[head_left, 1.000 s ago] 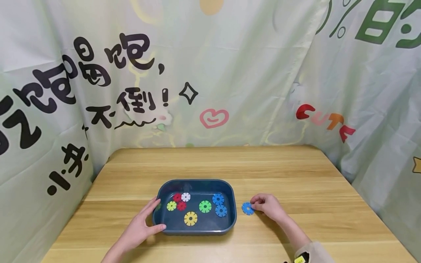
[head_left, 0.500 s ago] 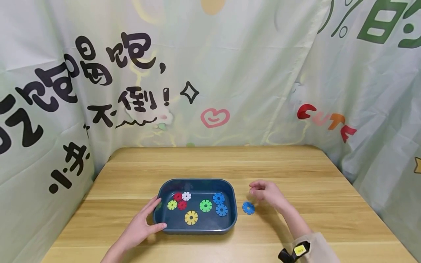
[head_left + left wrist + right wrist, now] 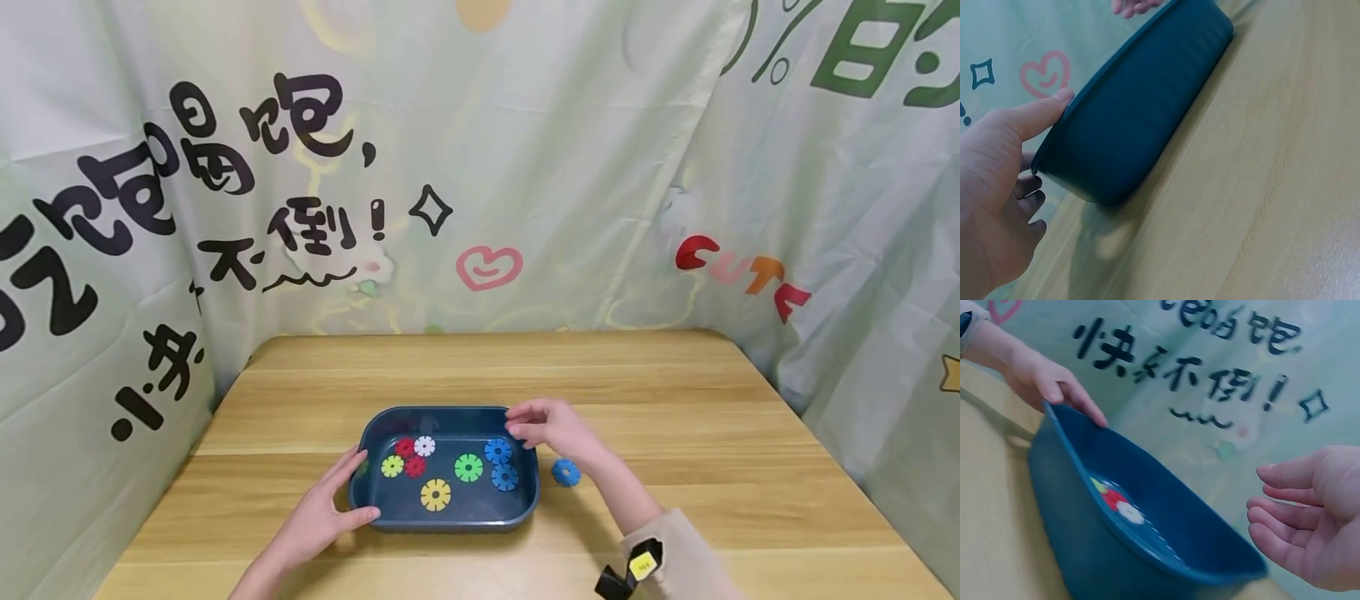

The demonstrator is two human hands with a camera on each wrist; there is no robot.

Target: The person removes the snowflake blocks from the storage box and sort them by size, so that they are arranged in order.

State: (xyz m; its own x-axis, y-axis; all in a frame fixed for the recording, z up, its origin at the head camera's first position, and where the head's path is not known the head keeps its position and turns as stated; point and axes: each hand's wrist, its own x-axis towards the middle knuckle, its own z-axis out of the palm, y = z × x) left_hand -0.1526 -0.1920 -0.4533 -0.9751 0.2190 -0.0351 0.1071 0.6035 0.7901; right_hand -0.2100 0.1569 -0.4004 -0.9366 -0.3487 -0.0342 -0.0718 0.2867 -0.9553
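Observation:
My left hand (image 3: 318, 510) grips the left end of a dark blue plastic tub (image 3: 442, 527), its thumb on the rim near the front corner. Inside the tub lie several notched plastic discs: a yellow disc (image 3: 436, 495), a green disc (image 3: 468, 467), blue discs (image 3: 505, 477), red discs (image 3: 415, 466), a white disc (image 3: 424, 447) and a small yellow-green disc (image 3: 392, 466). My right hand (image 3: 558, 429) hovers at the tub's back right corner, fingers loosely bent with nothing between them in the right wrist view. Another blue disc (image 3: 566, 472) lies on the table, below the right wrist.
The wooden table (image 3: 660, 375) extends around the tub on all sides. Behind it and along both sides hangs a pale green printed curtain (image 3: 570, 183). A black device with a yellow label (image 3: 642, 567) is strapped at the right sleeve.
My right hand has let go of the blue disc outside the tub, lifted, and moved left to the tub's back right corner. The left hand keeps its place.

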